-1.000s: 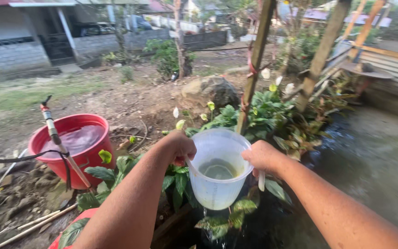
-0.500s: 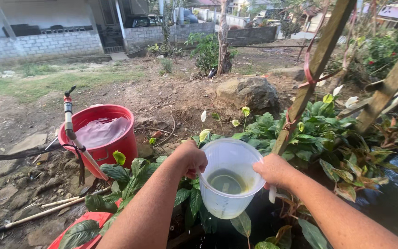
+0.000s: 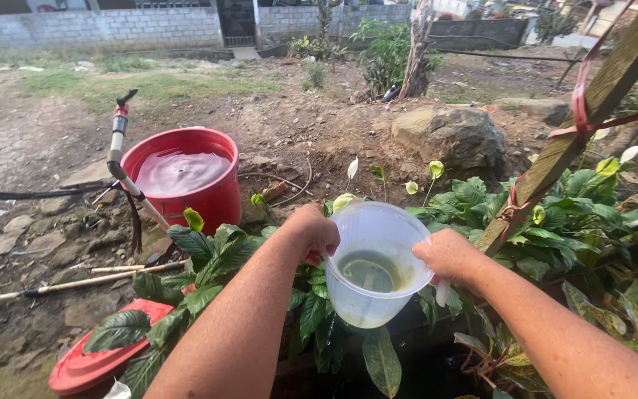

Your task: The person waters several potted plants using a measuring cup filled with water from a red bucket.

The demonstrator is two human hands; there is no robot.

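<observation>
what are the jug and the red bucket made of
Jug: likely thin plastic, milky and translucent; the greenish water shows through its wall. Red bucket: apparently moulded plastic, smooth and slightly glossy, evenly red with a rolled rim.

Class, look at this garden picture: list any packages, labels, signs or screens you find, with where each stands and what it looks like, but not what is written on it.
None: no package, label, sign or screen shows.
Nearest thing: a clear plastic jug, round, with murky greenish water at the bottom, held over the leafy plants by the left hand and right hand.
</observation>
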